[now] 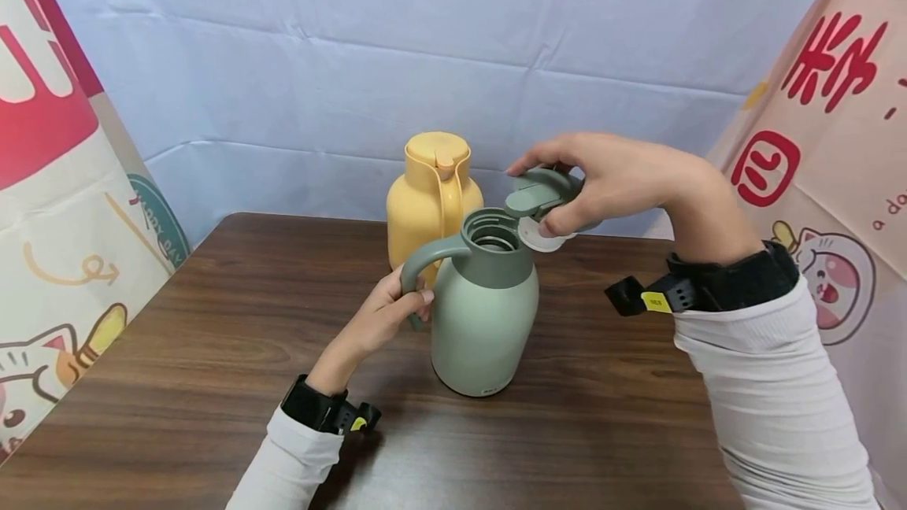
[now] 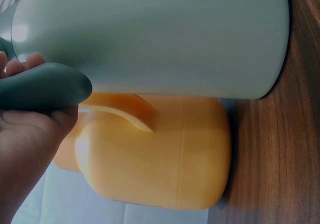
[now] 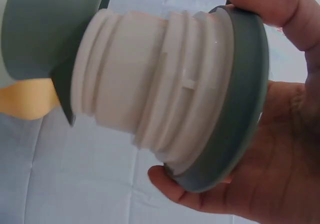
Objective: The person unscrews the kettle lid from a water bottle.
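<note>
A pale green thermos jug (image 1: 485, 329) stands on the wooden table, its dark green neck uncovered and its mouth showing. My left hand (image 1: 386, 313) grips the jug's dark green handle (image 2: 45, 86), fingers curled round it. Just right of the mouth, my right hand (image 1: 623, 175) holds the green lid (image 1: 542, 191) by its rim between thumb and fingers. In the right wrist view the lid's white threaded stopper (image 3: 150, 79) points toward the jug's neck (image 3: 50, 29). Behind the green jug stands a yellow thermos jug (image 1: 418, 219) with its lid on.
The brown wooden table (image 1: 283, 297) spreads around both jugs. A pale blue cloth (image 1: 319, 85) hangs behind the table's back edge. Printed cloths hang at the left (image 1: 57, 258) and at the right (image 1: 836, 179).
</note>
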The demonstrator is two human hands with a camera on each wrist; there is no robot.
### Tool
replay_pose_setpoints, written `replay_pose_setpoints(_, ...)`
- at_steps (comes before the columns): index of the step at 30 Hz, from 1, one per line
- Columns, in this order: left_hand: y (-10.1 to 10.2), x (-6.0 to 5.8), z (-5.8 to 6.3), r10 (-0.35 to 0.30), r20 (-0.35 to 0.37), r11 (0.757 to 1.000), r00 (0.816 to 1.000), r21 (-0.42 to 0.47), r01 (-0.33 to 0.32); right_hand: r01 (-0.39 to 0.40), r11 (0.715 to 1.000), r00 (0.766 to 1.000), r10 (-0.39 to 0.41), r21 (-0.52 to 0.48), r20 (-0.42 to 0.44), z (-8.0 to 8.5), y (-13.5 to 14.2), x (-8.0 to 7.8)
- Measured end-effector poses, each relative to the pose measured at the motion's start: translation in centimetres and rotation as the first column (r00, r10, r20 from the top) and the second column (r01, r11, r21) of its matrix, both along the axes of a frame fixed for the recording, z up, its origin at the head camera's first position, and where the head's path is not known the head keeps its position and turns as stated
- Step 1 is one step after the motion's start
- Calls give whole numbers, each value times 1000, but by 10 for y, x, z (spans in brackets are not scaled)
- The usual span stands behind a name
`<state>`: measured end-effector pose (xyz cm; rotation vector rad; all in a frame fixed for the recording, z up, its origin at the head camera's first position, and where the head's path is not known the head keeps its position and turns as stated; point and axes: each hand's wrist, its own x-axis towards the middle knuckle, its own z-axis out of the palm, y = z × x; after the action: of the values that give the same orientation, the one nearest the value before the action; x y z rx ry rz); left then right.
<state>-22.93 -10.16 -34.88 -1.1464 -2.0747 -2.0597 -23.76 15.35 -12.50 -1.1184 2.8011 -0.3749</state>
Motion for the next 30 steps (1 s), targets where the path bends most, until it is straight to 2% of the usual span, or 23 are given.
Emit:
replay_pose_setpoints(8,0,-1,0,-1,-3,1000,1000,-2,1,50,998,999,-50,29,6,-3,14,3)
replay_pose_setpoints(16,0,0,1,11,-6,1000,1000,-4,-11,-1,1000,999,1,-6,47,-8,31,9)
replay_pose_setpoints(24,-1,0,0,7,8,1000,1000,1,-7,-74,997,995,72,30,68,-19,38,15)
replay_pose_setpoints(26,-1,0,0,8,11,1000,1000,4,-8,-62,997,995,58,40,83,-23,39,15)
replay_pose_setpoints(30,0,0,0,9,16,1000,1000,3,-9,22,997,998,-27,77,62,-31,45,15)
